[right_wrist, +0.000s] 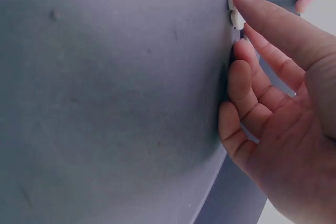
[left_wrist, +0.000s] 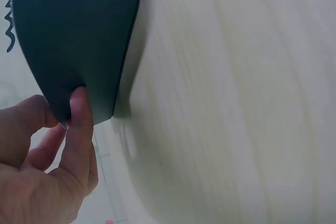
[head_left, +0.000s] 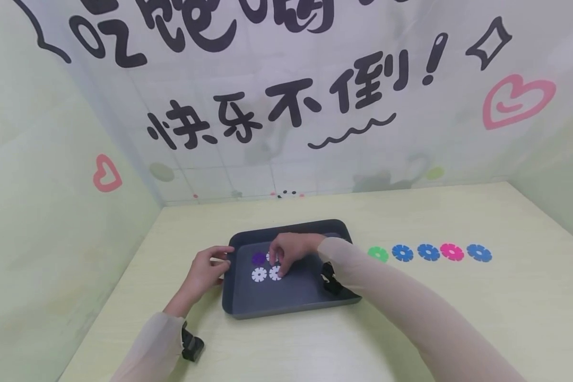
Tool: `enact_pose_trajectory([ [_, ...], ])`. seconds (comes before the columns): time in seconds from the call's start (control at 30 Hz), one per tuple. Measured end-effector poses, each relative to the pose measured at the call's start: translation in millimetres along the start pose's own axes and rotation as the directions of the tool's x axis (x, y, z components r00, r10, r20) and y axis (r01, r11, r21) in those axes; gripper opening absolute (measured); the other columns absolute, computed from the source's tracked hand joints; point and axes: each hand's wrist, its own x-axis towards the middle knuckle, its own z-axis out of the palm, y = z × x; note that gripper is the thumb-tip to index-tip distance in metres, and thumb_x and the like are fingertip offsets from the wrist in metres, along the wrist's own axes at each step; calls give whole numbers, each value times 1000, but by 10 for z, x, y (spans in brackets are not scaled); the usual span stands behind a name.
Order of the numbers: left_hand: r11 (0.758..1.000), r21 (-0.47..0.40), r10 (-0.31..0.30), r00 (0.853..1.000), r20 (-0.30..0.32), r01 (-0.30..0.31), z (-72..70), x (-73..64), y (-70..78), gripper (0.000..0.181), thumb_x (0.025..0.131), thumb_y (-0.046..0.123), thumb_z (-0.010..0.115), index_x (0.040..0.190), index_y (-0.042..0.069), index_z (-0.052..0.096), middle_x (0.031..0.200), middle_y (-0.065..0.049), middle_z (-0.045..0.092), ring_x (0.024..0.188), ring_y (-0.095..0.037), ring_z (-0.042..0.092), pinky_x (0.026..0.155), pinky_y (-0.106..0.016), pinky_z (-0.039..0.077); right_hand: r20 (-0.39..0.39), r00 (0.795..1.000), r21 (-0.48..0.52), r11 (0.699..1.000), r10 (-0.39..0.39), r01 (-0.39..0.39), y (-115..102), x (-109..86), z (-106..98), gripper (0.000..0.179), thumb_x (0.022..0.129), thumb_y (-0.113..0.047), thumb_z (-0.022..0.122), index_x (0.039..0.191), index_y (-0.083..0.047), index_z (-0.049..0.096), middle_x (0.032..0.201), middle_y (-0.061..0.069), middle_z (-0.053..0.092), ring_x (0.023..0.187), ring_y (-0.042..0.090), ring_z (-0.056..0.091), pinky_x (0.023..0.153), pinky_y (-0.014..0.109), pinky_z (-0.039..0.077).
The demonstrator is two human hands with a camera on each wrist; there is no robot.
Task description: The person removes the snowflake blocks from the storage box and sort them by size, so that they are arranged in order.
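Note:
A dark baking tray (head_left: 296, 307) sits on the table, its left rim pinched between the thumb and fingers of my left hand (head_left: 205, 273). In the left wrist view, the fingers (left_wrist: 80, 108) lie on both sides of the tray wall (left_wrist: 79, 35). Inside the tray, my right hand (head_left: 293, 248) pinches a white interlocking disc (head_left: 274, 273) with thumb and forefinger, low over the tray floor. Beside it lie another white disc (head_left: 259, 274) and a purple disc (head_left: 258, 258). A further white disc (head_left: 269, 257) is partly hidden behind the right hand.
Right of the tray, a row of notched discs lies on the table: green (head_left: 378, 254), blue (head_left: 402, 253), another blue (head_left: 428, 252), pink (head_left: 452, 252) and a last blue (head_left: 479, 253). A printed cloth wall (head_left: 248, 175) rises behind the table.

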Motion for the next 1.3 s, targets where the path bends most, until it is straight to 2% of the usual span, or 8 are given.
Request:
enact_pose_trajectory([
  [0.47, 1000, 9, -2, 1000, 1, 2, 13, 13, 10, 38, 82, -6, 52, 119, -1, 56, 102, -20, 54, 77, -21, 59, 54, -32, 53, -12, 1000, -35, 999, 11, -12, 15, -6, 12, 23, 69, -8, 78, 85, -8, 61, 68, -4, 54, 61, 7, 48, 56, 18, 39],
  [0.73, 1000, 16, -7, 1000, 4, 7, 12, 14, 12, 38, 83, -6, 52, 120, -2, 56, 103, -20, 54, 80, -23, 60, 55, -33, 53, 6, 1000, 28, 1000, 1, -1, -12, -87, -29, 15, 77, -1, 68, 88, -3, 58, 68, -2, 54, 58, 7, 48, 54, 18, 40],
  [1.03, 1000, 14, 2, 1000, -2, -2, 10, 23, -7, 38, 82, -6, 52, 119, -2, 56, 102, -19, 54, 78, -21, 60, 54, -33, 53, -38, 999, 1, 1000, -22, 22, 26, -266, -168, 13, 80, -3, 65, 90, -5, 57, 73, 0, 56, 66, 10, 51, 59, 22, 44],
  [1.3, 1000, 11, 5, 1000, 3, -5, -7, 2, -5, 37, 82, -5, 52, 119, -2, 56, 102, -20, 54, 80, -22, 60, 54, -33, 53, -89, 995, 14, 998, -55, 56, 103, -577, -327, 10, 81, -3, 64, 88, -5, 56, 74, 1, 57, 66, 10, 52, 59, 23, 45],
])
